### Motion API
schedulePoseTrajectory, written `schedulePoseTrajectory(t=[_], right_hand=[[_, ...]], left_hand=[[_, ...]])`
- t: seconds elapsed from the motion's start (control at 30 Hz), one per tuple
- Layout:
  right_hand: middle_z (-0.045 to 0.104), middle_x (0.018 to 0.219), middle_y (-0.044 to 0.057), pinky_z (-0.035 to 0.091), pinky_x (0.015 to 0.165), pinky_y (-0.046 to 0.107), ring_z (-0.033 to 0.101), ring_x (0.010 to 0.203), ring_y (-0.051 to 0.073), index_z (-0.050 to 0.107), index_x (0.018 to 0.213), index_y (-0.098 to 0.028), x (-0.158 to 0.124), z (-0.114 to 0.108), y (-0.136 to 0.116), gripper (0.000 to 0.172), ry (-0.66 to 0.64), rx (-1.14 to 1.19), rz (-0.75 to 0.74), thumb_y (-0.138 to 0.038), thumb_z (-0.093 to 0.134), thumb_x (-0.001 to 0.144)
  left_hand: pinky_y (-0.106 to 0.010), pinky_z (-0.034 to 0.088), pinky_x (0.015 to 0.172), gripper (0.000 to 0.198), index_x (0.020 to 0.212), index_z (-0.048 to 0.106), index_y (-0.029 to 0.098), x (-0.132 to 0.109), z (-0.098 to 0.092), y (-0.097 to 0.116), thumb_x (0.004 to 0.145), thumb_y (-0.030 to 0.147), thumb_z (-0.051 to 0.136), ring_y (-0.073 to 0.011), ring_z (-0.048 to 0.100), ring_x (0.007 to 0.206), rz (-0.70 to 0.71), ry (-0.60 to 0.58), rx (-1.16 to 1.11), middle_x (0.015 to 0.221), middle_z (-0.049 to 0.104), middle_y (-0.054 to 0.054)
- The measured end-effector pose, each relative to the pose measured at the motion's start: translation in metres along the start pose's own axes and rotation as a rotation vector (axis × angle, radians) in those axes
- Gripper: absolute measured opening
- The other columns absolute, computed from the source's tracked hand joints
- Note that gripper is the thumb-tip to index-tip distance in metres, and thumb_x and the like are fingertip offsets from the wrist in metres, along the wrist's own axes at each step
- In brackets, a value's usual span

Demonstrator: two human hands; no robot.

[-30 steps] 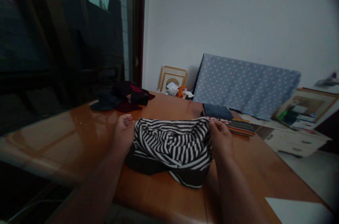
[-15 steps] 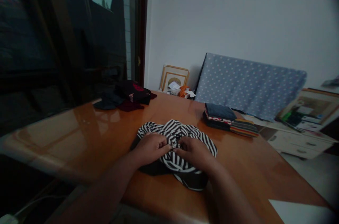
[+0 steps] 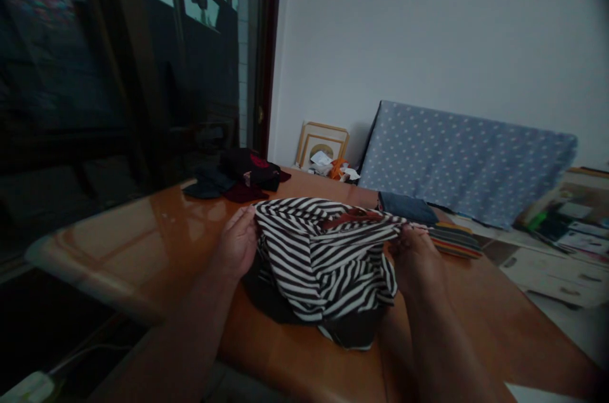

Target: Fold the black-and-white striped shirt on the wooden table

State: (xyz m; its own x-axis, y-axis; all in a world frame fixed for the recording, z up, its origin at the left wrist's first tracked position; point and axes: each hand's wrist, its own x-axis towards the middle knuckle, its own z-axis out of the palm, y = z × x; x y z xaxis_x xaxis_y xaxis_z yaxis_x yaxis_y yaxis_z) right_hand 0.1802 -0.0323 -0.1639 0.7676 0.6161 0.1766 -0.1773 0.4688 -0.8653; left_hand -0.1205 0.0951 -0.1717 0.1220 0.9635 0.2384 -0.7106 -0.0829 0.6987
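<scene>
A black-and-white striped garment [image 3: 295,257] with dark panels along its lower edge is stretched between my two hands above the wooden table [image 3: 200,270]. My left hand [image 3: 241,241] pinches its upper left corner. At the upper right corner, my right hand [image 3: 419,258] has its fingers closed on the cloth. The upper edge is pulled wide, with a gap near the middle where a reddish-brown patch shows. The lower part hangs in loose folds close to the tabletop.
Dark caps [image 3: 247,169] are heaped at the far left of the table. Folded jeans [image 3: 406,206] and a striped folded cloth [image 3: 457,241] lie at the far right. Behind stand a polka-dot cloth cover [image 3: 457,152] and a low drawer cabinet [image 3: 547,273]. White paper [image 3: 533,394] lies near the right corner.
My hands have moved apart from the bunched middle of the garment to its two upper corners. Its top edge is now raised and spread wide. The view has shifted slightly.
</scene>
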Motion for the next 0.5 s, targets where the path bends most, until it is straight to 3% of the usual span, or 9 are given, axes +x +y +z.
schedulePoseTrajectory(t=[0.17,0.27,0.37,0.5], right_hand=[[0.066,0.080,-0.005,0.050,0.053,0.019,0.064,0.068,0.010,0.061,0.090,-0.022,0.024,-0.023,-0.001,0.013,0.136,0.204,0.086,-0.019,0.064,0.077],[0.069,0.087,-0.003,0.059,0.071,0.025,0.068,0.079,0.013,0.063,0.091,-0.021,0.037,-0.032,-0.006,0.012,0.155,0.240,0.027,-0.018,0.061,0.080],[0.071,0.092,-0.002,0.060,0.081,0.033,0.069,0.085,0.016,0.064,0.092,-0.022,0.044,-0.037,-0.006,0.014,0.192,0.237,-0.036,-0.018,0.059,0.080],[0.070,0.083,-0.001,0.060,0.076,0.034,0.069,0.079,0.018,0.063,0.087,-0.021,0.046,-0.038,0.006,0.013,0.189,0.092,-0.003,-0.018,0.061,0.075]], left_hand=[[-0.038,0.052,0.097,0.003,0.090,0.062,0.015,0.008,-0.008,0.004,0.090,0.018,0.062,-0.0189,0.070,0.095,-0.053,0.121,-0.183,0.094,0.073,-0.005],[-0.043,0.055,0.092,0.010,0.093,0.063,0.016,0.013,-0.014,0.008,0.094,0.024,0.058,-0.0233,0.071,0.094,-0.133,0.269,-0.262,0.094,0.074,-0.007],[-0.043,0.057,0.085,0.013,0.096,0.064,0.017,0.018,-0.021,0.008,0.095,0.027,0.056,-0.0255,0.071,0.092,-0.182,0.381,-0.274,0.094,0.074,-0.008],[-0.036,0.057,0.078,0.008,0.091,0.063,0.018,0.023,-0.030,0.001,0.093,0.021,0.056,-0.0212,0.070,0.082,-0.154,0.483,-0.174,0.087,0.071,-0.005]])
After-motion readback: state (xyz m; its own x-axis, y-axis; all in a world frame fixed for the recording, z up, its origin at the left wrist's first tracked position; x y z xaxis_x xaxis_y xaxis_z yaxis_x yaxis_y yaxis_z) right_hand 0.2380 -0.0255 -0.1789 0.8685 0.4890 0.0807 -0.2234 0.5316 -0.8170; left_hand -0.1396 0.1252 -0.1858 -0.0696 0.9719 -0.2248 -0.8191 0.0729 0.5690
